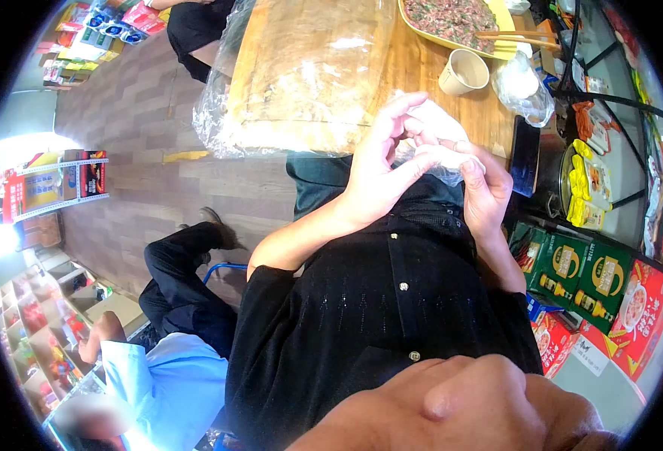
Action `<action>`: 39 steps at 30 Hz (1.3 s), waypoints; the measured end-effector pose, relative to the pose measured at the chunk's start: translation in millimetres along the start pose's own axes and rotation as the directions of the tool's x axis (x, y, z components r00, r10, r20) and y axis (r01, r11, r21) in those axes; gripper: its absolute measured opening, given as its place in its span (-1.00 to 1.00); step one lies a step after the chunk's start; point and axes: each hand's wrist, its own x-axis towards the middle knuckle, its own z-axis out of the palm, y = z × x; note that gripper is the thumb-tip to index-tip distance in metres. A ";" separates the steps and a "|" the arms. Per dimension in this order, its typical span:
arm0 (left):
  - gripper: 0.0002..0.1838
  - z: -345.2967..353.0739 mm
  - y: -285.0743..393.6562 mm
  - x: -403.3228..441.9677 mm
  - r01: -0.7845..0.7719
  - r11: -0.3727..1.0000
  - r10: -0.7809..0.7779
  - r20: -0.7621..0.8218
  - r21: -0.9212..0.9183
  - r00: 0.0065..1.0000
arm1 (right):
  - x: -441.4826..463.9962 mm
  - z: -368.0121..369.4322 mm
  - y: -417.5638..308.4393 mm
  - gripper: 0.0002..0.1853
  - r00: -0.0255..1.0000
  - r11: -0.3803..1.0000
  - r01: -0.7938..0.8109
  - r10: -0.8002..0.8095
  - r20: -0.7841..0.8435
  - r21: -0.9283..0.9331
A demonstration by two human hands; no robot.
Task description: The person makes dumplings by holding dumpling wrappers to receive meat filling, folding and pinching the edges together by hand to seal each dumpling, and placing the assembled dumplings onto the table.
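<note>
Both hands meet in front of my chest, at the near edge of the wooden table point(312, 45). A small piece of white dough point(446, 156) lies between them. My right hand point(489, 184) pinches its right end, with the thumb bent over it. My left hand point(399, 146) is curled, its thumb against the dough's left side; the overexposed fingers hide part of it. Just beyond are a paper cup point(464, 72) and a clear plastic bag point(536, 105) with something white inside. Farther off, a yellow-rimmed dish point(430, 36) holds minced meat, with chopsticks point(515, 35) lying across its edge.
Clear plastic sheeting point(215, 113) covers the table's left part and hangs over its edge. Packed shelves point(625, 143) and stacked boxes point(572, 274) stand close on my right. A person in a light blue shirt point(177, 376) sits at left; another person's dark-clothed leg point(192, 34) shows beyond the table.
</note>
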 end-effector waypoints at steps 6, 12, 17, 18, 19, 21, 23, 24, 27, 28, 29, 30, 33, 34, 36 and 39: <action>-0.30 -6.9 1.8 -2.3 0.017 1.000 -0.017 -0.018 0.001 1.000 | 8.7 2.6 2.4 -0.74 0.991 0.984 0.126 -0.121 0.050 -0.123; -0.25 -17.6 1.0 -6.1 0.013 1.000 -0.013 -0.013 0.013 1.000 | 12.9 8.2 -0.6 -0.79 0.991 0.971 0.123 -0.109 0.079 -0.203; -0.29 -22.2 -5.7 -6.8 0.094 0.985 -0.093 0.017 -0.145 0.996 | 20.0 16.1 -2.2 -0.82 0.990 0.976 0.087 -0.062 0.130 -0.198; -0.39 -26.3 -2.5 -6.8 0.182 0.975 -0.173 0.078 -0.126 0.982 | 21.8 17.8 -1.5 -0.82 0.980 0.963 0.143 -0.105 0.170 -0.229; -0.48 -28.8 -1.2 -6.6 0.266 0.959 -0.252 0.137 -0.101 0.958 | 23.7 18.3 -0.9 -0.82 0.967 0.946 0.199 -0.146 0.211 -0.257; -0.59 -30.3 -8.1 -8.5 0.247 0.966 -0.240 0.090 -0.078 0.967 | 28.1 16.7 -3.1 -0.80 0.954 0.920 0.242 -0.169 0.248 -0.307; -0.69 -31.6 -11.4 -7.9 0.228 0.972 -0.225 0.044 -0.053 0.973 | 27.9 14.5 -1.8 -0.78 0.939 0.890 0.288 -0.190 0.286 -0.353; -0.72 -33.2 -11.1 -7.6 0.246 0.968 -0.246 0.019 -0.052 0.969 | 25.7 13.3 1.7 -0.75 0.956 0.922 0.239 -0.168 0.242 -0.305; -0.76 -35.1 -16.7 -9.5 0.321 0.934 -0.327 -0.016 -0.156 0.945 | 21.5 12.2 -0.2 -0.70 0.986 0.979 0.100 -0.074 0.151 -0.175; -0.76 -33.7 -17.4 -9.8 0.310 0.932 -0.322 -0.039 -0.186 0.946 | 20.4 11.9 -1.4 -0.69 0.994 0.996 0.010 0.001 0.110 -0.092; -0.76 -32.3 -17.8 -9.9 0.298 0.930 -0.317 -0.061 -0.215 0.946 | 20.3 10.7 -0.8 -0.69 0.994 0.996 0.009 0.001 0.107 -0.091; -0.76 -30.7 -16.9 -9.2 0.301 0.930 -0.319 -0.058 -0.213 0.946 | 20.1 9.0 0.0 -0.67 0.995 0.998 -0.005 0.011 0.099 -0.064; -0.76 -25.9 -15.2 -7.1 0.292 0.935 -0.310 -0.060 -0.201 0.949 | 20.3 8.6 2.1 -0.65 0.996 1.000 -0.019 0.020 0.082 -0.003; -0.77 -25.3 -16.5 -7.5 0.287 0.941 -0.302 -0.061 -0.177 0.951 | 20.3 9.0 2.5 -0.64 0.997 0.999 -0.021 0.019 0.078 0.030; -0.77 -24.4 -16.4 -7.0 0.283 0.948 -0.294 -0.061 -0.149 0.954 | 19.4 7.9 4.0 -0.63 0.997 1.000 -0.018 0.016 0.077 0.018; -0.78 -21.1 -11.3 -3.0 0.324 0.930 -0.331 -0.014 -0.176 0.943 | 18.8 5.6 5.8 -0.63 0.996 1.000 0.007 -0.007 0.086 0.002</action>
